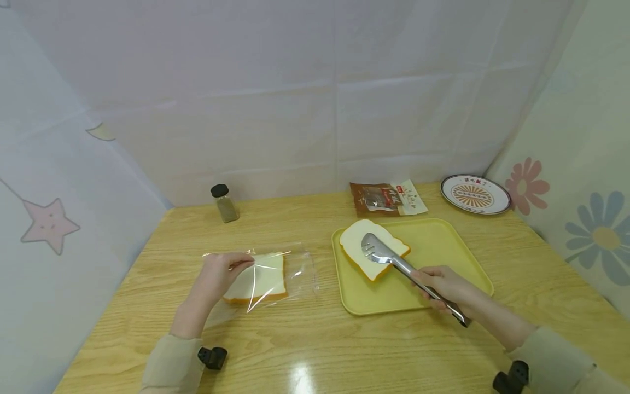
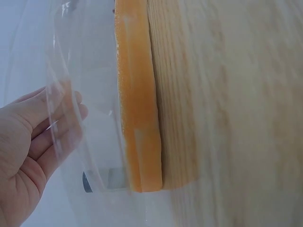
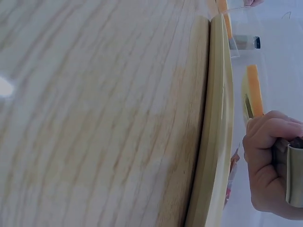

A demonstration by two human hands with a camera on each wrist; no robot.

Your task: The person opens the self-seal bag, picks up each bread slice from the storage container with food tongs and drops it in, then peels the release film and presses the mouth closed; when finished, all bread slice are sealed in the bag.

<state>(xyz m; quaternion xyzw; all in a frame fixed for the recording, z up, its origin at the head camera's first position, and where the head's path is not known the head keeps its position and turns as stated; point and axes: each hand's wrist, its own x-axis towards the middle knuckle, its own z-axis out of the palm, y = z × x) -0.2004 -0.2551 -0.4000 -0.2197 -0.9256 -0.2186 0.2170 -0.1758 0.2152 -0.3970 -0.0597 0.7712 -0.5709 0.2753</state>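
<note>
- Head view: my left hand (image 1: 222,272) pinches the clear film (image 1: 301,271) between thumb and fingertips, and the first bread slice (image 1: 266,284) lies flat beneath it on the table (image 1: 344,350). If I tug sharply, I think the film could drag that slice askew or slip from such a light pinch.
- Same view: my right hand (image 1: 445,287) is wrapped round the metal tongs (image 1: 406,270), and their slotted head lies on the second bread slice (image 1: 355,241), at the left part of the yellow tray (image 1: 443,241). That slice sits cornerwise and pokes over the tray's far rim; a lopsided hold could let it swing or drop. Squeezing too hard might dent it, if it is soft.
- Left wrist view: my fingers show through the film, curled in towards the thumb, beside the slice's orange crust. Loose folds hang about them, so the plastic could cling to my fingertips and lift when I let go.
- Right wrist view: my fingers are closed firmly about the handle, but the tongs' head is small and half hidden here; I can't tell whether the lower arm is properly under the bread. If it isn't, the slice would probably slide off.
</note>
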